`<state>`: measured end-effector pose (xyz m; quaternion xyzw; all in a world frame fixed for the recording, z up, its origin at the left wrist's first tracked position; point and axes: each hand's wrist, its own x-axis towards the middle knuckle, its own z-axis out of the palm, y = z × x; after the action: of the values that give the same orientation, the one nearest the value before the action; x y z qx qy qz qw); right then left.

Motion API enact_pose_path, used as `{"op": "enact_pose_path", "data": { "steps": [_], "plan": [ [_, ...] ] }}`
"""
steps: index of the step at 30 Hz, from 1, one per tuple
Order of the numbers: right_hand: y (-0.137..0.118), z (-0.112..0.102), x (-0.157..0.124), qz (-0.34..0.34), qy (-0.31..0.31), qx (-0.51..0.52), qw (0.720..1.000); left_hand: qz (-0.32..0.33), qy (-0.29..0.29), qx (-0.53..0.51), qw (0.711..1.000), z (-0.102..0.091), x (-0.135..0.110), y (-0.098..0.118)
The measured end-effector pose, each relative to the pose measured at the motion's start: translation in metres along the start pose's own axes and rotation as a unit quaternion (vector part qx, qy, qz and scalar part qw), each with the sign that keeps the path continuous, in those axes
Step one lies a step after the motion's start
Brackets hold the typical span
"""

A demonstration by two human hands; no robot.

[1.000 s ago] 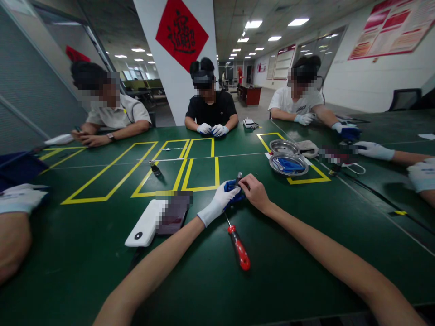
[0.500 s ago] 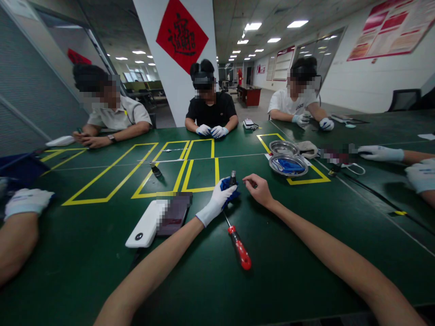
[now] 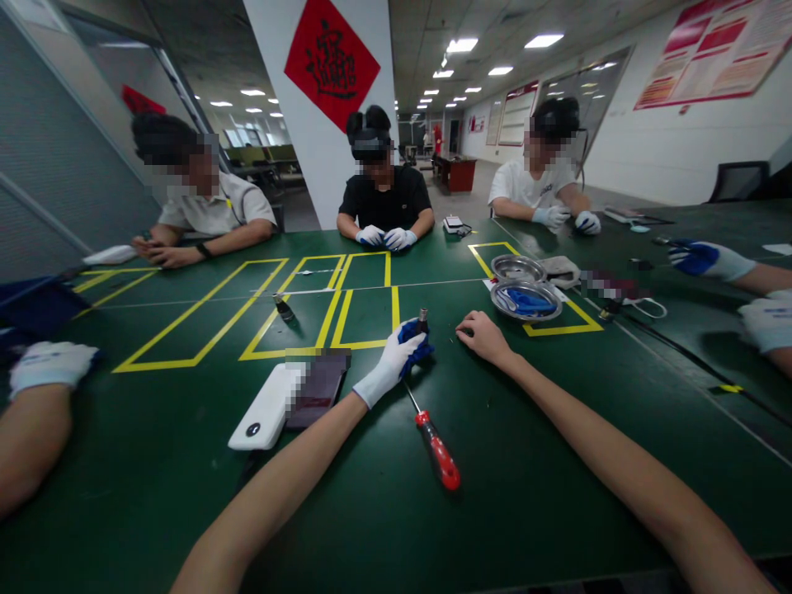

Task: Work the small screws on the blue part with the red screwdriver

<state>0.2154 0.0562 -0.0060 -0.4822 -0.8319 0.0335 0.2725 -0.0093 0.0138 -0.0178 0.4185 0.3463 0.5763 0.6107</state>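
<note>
Above the green bench [image 3: 525, 503], centre frame, the gloved left hand [image 3: 391, 359] clasped a metal-tipped cylinder [image 3: 423, 323]; the bare right hand [image 3: 487, 337] was apart, its hold unclear. I feared a slack grip might drop it by the screwdriver [image 3: 440, 453].

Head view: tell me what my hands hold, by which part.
Left hand holds a dark cylinder by its lower part, below the metal tip. Right hand: cannot tell.

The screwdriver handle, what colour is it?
The screwdriver handle is red and black, seen best in the head view.
</note>
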Motion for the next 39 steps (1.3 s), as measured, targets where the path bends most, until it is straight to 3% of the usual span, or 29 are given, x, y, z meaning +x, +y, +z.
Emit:
{"op": "enact_pose_path", "data": {
  "steps": [5,11,14,16,18,22,25,28,32,39],
  "plan": [
    [-0.006,0.002,-0.002,-0.045,-0.006,-0.062,0.997,0.035,0.005,0.060,0.998,0.002,-0.006,0.003],
    [-0.013,-0.002,-0.001,-0.079,-0.015,-0.090,0.993,0.018,0.017,0.081,0.996,0.008,-0.011,0.010],
    [-0.017,-0.001,-0.002,-0.060,-0.007,-0.036,0.998,0.006,0.020,0.065,0.998,0.008,-0.010,0.011],
    [-0.021,0.001,-0.001,-0.012,0.013,0.059,0.998,-0.002,0.011,0.048,0.999,0.007,-0.010,0.010],
    [-0.027,0.005,0.000,0.054,0.036,0.195,0.979,-0.011,-0.004,0.039,0.999,0.006,-0.010,0.009],
    [-0.046,0.015,0.001,0.153,0.046,0.427,0.890,-0.022,-0.028,0.048,0.998,0.004,-0.012,0.011],
    [-0.060,0.020,-0.001,0.179,0.049,0.500,0.846,-0.029,-0.058,0.036,0.997,0.005,-0.011,0.011],
    [-0.070,0.022,-0.003,0.193,0.055,0.524,0.828,-0.023,-0.069,-0.007,0.997,0.005,-0.007,0.008],
    [-0.076,0.019,-0.006,0.173,0.063,0.517,0.836,-0.048,-0.084,-0.045,0.994,0.005,-0.004,0.003],
    [-0.080,0.015,-0.012,0.119,0.100,0.408,0.899,-0.037,-0.087,-0.019,0.995,0.005,-0.008,0.004]
  ]
}}
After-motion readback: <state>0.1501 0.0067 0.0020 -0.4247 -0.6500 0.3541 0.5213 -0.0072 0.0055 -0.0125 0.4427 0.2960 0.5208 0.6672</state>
